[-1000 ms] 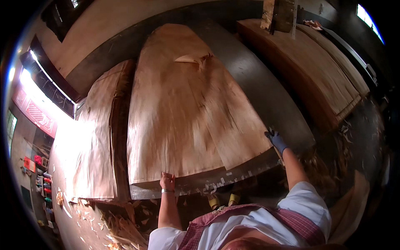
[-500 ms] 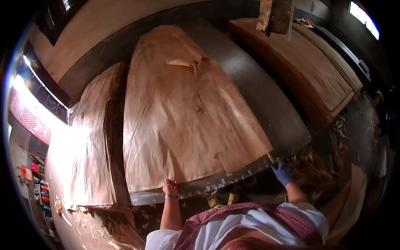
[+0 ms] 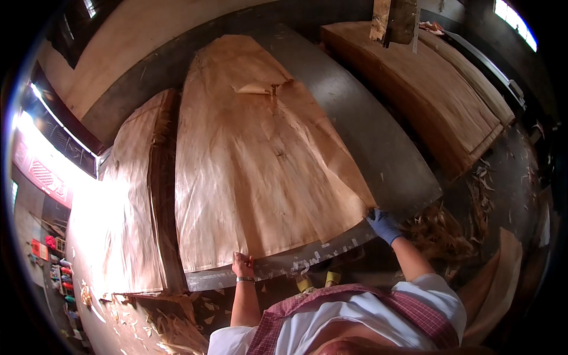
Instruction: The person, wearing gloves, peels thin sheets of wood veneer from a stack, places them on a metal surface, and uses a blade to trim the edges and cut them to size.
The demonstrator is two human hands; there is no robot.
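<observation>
A large thin sheet of pale wood veneer lies spread over a long grey metal table. A torn flap curls up near its far end. My left hand, bare with a wristband, grips the sheet's near edge at the left. My right hand, in a blue glove, holds the sheet's near right corner at the table's front edge.
A stack of veneer sheets lies to the left of the table. More stacked veneer sits at the right and far right. Wood scraps litter the floor by the table's right end and at lower left. A wooden post hangs overhead.
The sheet has slid toward me and to the left over the table. My right hand came in and down with the corner; my left hand stays on the near edge.
</observation>
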